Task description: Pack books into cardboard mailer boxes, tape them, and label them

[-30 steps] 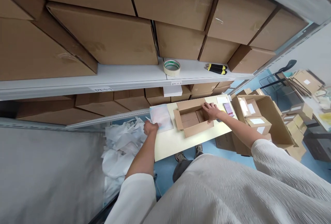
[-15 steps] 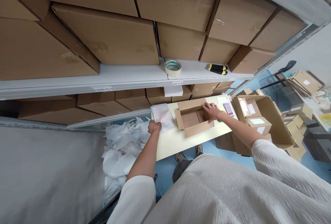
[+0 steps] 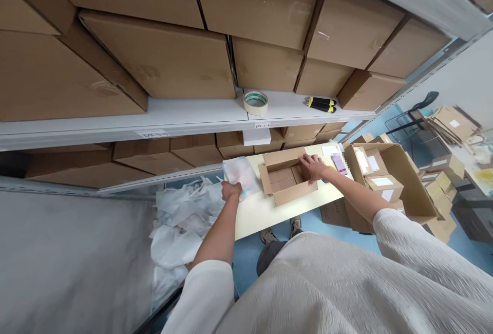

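Lighting even, fairly bright on the tabletop; shelf boxes dimmer. Soft shadows. Wide-angle stretch at edges. Small pixelated patch at right.

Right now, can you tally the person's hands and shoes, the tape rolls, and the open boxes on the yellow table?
Hands: 2 (left hand, right hand)
Shoes: 2
Tape rolls: 1
Open boxes on the yellow table: 1
Total: 6

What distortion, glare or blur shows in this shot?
Head view: wide-angle stretching toward the edges, with the shelf running aslant; the tabletop is bright and nearly featureless; contents of the plastic bag look hazy; a pixelated patch sits beside the purple item.
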Demonstrator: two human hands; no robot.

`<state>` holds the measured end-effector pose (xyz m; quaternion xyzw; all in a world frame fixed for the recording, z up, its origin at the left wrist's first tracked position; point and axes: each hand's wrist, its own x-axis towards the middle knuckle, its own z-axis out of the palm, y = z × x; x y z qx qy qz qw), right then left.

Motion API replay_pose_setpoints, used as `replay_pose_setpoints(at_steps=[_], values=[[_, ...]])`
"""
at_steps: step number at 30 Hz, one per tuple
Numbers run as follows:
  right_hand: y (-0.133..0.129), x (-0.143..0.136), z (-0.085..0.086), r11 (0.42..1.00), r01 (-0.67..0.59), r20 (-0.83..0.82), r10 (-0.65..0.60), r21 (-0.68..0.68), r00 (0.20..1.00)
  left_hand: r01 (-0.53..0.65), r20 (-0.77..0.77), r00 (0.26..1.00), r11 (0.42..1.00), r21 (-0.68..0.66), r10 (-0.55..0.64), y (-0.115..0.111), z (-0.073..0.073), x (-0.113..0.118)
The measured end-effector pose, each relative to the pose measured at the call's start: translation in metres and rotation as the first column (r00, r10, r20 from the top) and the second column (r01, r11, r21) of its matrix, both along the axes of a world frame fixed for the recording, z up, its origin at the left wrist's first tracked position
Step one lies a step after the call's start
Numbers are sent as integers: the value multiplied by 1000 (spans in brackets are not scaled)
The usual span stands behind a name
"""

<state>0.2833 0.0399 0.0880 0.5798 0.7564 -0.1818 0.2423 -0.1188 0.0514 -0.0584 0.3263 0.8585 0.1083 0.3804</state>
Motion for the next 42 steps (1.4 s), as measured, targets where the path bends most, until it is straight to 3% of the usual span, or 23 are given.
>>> replay_pose_setpoints(at_steps=[9,32,37,42], values=[[1,2,-4,1000,14,-34,-14,2,999,93,-133,987,994,55,-85,-9,8,15],[3,0,0,1000,1,-12,-2,-24,1000,55,-42,997,996,-71,-58,11,3,10],[2,0,2,1000,-7,-12,6,-23,1000,82,-29,996,996,-37,-83,12,13,9],[3,-1,1,1000,-10,-5,10,-8,1000,152,-53,987,987,44,-150,13,41,-7]])
